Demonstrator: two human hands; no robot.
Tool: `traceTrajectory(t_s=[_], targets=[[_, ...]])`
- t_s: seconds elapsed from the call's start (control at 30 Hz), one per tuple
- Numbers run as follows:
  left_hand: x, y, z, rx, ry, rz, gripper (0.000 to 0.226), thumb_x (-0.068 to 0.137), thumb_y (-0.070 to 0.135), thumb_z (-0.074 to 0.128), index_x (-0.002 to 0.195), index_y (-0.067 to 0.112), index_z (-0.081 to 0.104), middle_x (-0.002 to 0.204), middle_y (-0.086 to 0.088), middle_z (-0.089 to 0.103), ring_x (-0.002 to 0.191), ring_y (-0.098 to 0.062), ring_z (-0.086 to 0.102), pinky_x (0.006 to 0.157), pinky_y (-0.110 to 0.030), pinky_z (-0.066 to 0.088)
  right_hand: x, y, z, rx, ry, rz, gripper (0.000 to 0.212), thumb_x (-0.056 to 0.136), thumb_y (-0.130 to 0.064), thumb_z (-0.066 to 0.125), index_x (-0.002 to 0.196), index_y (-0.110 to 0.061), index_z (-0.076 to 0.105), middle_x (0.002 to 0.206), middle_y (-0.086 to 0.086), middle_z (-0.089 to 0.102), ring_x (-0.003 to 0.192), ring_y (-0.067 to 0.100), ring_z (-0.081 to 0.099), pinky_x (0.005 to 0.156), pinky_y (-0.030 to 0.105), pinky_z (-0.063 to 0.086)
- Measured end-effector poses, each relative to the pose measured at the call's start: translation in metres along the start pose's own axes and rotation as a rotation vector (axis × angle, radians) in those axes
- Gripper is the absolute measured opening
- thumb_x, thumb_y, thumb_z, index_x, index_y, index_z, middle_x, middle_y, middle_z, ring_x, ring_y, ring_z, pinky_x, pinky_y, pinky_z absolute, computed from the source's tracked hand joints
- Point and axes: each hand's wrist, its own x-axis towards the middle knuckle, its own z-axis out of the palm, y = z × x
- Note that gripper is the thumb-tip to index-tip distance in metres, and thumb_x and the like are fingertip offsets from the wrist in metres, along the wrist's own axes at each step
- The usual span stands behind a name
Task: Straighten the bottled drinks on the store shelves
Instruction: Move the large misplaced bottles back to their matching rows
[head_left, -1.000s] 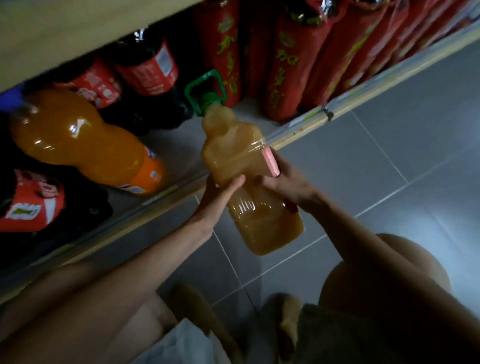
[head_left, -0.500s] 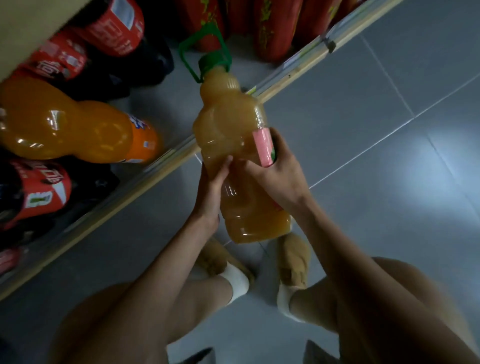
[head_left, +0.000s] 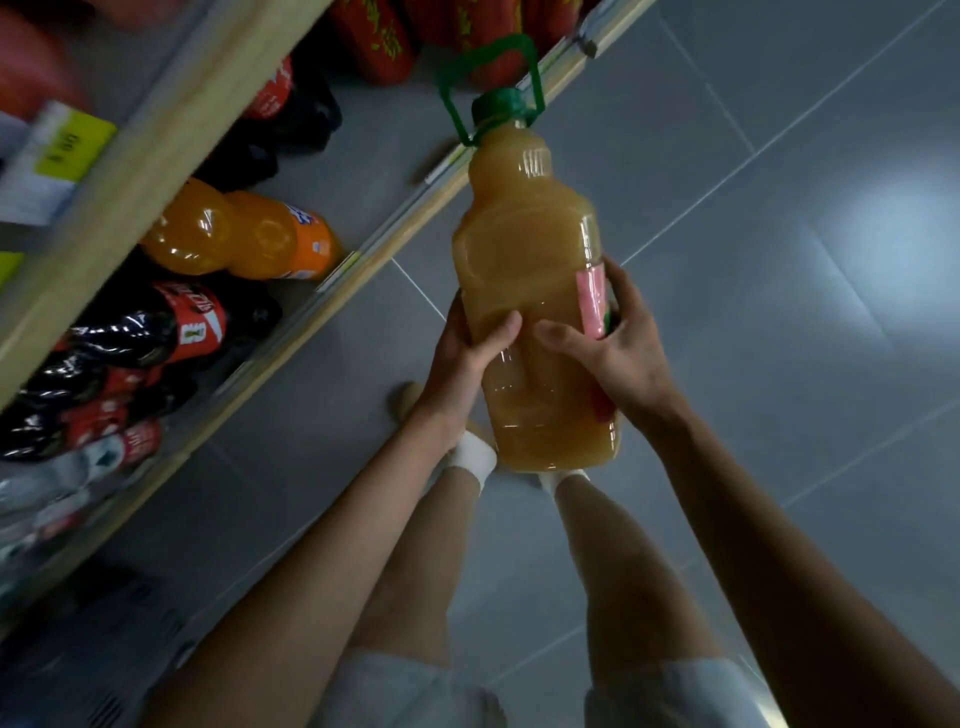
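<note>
A big juice bottle (head_left: 524, 249) with cloudy yellow-brown juice, a green cap and a green carry handle is held upright in front of me, above the floor and clear of the shelf. My left hand (head_left: 462, 358) grips its lower left side, thumb across the front. My right hand (head_left: 618, 348) grips the right side over a pink label, fingers wrapped round the back. On the bottom shelf (head_left: 363, 260) to the left stand an orange soda bottle (head_left: 244, 234) and several dark cola bottles (head_left: 156, 327) with red labels.
An upper wooden shelf edge (head_left: 156, 156) with a yellow price tag (head_left: 67, 145) runs over the drinks at left. Red-wrapped bottles (head_left: 384, 41) stand at the far end of the bottom shelf. Grey floor tiles (head_left: 779, 260) spread to the right. My legs and feet are below the bottle.
I have risen from a crouch to standing. The juice bottle came up and away from the bottom shelf, still held in both hands, and the upper shelf edge has come into view.
</note>
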Motion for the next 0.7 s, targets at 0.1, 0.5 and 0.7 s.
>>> traceTrajectory(t_s=[0.1, 0.5, 0.7], targets=[[-0.048, 0.033, 0.033, 0.014, -0.045, 0.002, 0.060, 0.074, 0.044, 0.066, 0.130, 0.033, 0.048, 0.124, 0.004, 0.062, 0.115, -0.018, 0.058, 0.102, -0.047, 0.045, -0.046, -0.035, -0.037, 0.024, 0.013, 0.001, 0.093, 0.061, -0.051, 0.077, 0.140, -0.037, 0.030, 0.128, -0.010, 0.051, 0.108, 0.011, 0.057, 0.077, 0.025, 0.055], [-0.201, 0.174, 0.175, 0.137, -0.127, 0.089, 0.059, 0.071, 0.041, 0.069, 0.127, 0.029, 0.053, 0.106, 0.009, 0.070, 0.099, -0.011, 0.065, 0.075, -0.022, 0.051, -0.185, -0.161, -0.182, 0.189, 0.125, -0.088, 0.083, 0.063, -0.048, 0.075, 0.135, -0.033, 0.036, 0.120, -0.012, 0.051, 0.105, 0.008, 0.056, 0.081, 0.027, 0.054], [-0.208, 0.231, 0.242, 0.140, -0.157, 0.143, 0.049, 0.079, 0.033, 0.070, 0.126, 0.027, 0.055, 0.105, 0.006, 0.070, 0.089, -0.008, 0.067, 0.064, -0.017, 0.053, -0.187, -0.212, -0.250, 0.219, 0.157, -0.133, 0.076, 0.065, -0.047, 0.073, 0.130, -0.036, 0.035, 0.122, -0.009, 0.049, 0.104, 0.007, 0.055, 0.074, 0.019, 0.052]])
